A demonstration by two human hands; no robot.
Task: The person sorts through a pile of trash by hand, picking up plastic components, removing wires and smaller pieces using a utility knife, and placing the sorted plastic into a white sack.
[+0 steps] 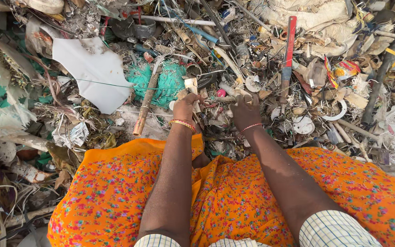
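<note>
Heaped scrap covers the ground (115, 119) from edge to edge: torn plastic, broken pipes, paper, wire. A person sits at the heap's near edge, orange flowered cloth (234, 192) spread over the lap, both arms reaching forward into the litter. The left hand (184, 108) is closed around a pale flat scrap (190, 85), lifting it clear of the pile. The right hand (245, 110) lies palm-down with fingers spread narrow, resting on small debris; whether it grips anything cannot be told. Beyond the hands lie green netting (170, 82), a white plastic sheet (94, 68) and a red-handled tool (289, 50). No intact container is visible.
</note>
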